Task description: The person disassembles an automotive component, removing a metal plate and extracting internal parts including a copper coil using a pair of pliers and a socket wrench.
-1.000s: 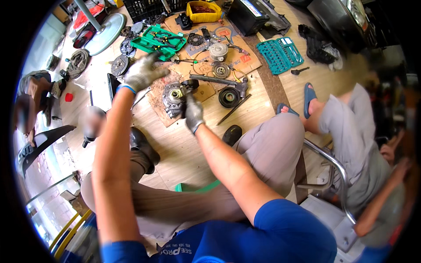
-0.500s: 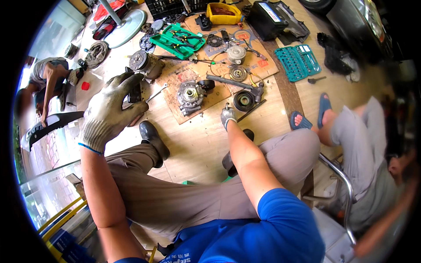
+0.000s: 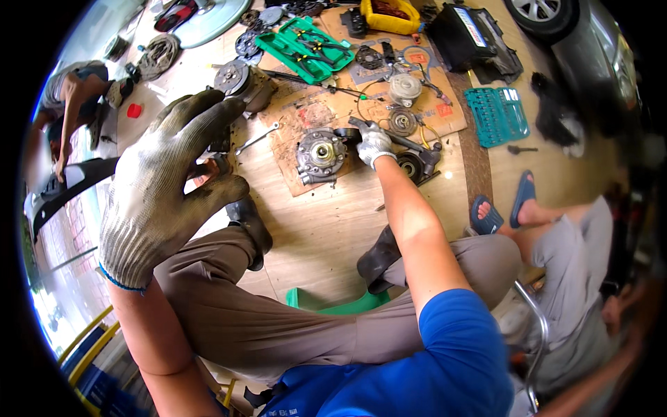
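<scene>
My left hand point(image 3: 160, 184), in a soiled white glove, is raised close to the camera, fingers apart and curved; it hides some things behind it. A metal housing with a round plate point(image 3: 250, 90) lies beyond its fingertips. My gloved right hand point(image 3: 372, 142) is closed on a long dark bar point(image 3: 406, 144) with a hammer-like end. Left of that hand, a round metal pump point(image 3: 321, 154) with a black pulley rests on stained cardboard point(image 3: 299, 182). A wrench point(image 3: 256, 139) lies to its left, and a black grooved pulley point(image 3: 409, 170) is under the bar.
Behind are an open green plier case point(image 3: 299, 48), a yellow bin point(image 3: 389, 15), a black battery point(image 3: 455, 42) and a teal socket case point(image 3: 497, 115). A sandalled co-worker point(image 3: 570, 264) sits at right beside a car point(image 3: 590, 48); another person point(image 3: 73, 111) crouches at left. A green stool point(image 3: 299, 297) is below.
My right hand left the pump, dropped back, then moved up onto the dark bar. My left hand drew back closer to the camera, fingers spread. The whole scene shifted right in the view.
</scene>
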Demonstrator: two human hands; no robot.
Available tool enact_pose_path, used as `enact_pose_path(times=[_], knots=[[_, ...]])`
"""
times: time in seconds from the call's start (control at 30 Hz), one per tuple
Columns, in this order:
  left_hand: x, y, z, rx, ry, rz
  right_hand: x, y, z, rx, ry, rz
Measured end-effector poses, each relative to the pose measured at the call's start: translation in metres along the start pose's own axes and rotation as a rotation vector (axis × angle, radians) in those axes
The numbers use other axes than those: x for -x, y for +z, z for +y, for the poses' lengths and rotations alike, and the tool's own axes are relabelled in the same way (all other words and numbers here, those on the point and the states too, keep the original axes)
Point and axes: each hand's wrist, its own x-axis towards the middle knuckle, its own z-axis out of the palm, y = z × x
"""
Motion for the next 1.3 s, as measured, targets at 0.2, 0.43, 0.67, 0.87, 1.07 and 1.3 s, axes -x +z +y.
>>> enact_pose_path(times=[0.2, 0.43, 0.67, 0.87, 1.07, 1.3], knots=[[0.008, -0.001, -0.018, 0.031, -0.003, 0.05, -0.003, -0.003, 0.005, 0.038, -0.042, 0.064], [0.022, -0.004, -0.024, -0.052, 0.044, 0.114, 0.024, -0.057, 0.012, 0.298, -0.294, 0.332], [0.026, -0.006, -0.016, -0.046, -0.065, 0.012, 0.051, -0.103, -0.037, 0.564, -0.311, 0.201], [0.035, -0.002, -0.026, -0.076, 0.045, 0.111, 0.058, -0.122, -0.069, 0.492, -0.164, -0.129], [0.04, 0.003, -0.042, -0.012, 0.008, 0.226, 0.036, -0.126, -0.091, 0.109, 0.08, -0.346], [0.038, -0.005, -0.047, -0.017, -0.018, 0.237, 0.022, -0.117, -0.14, 0.355, -0.123, -0.38]])
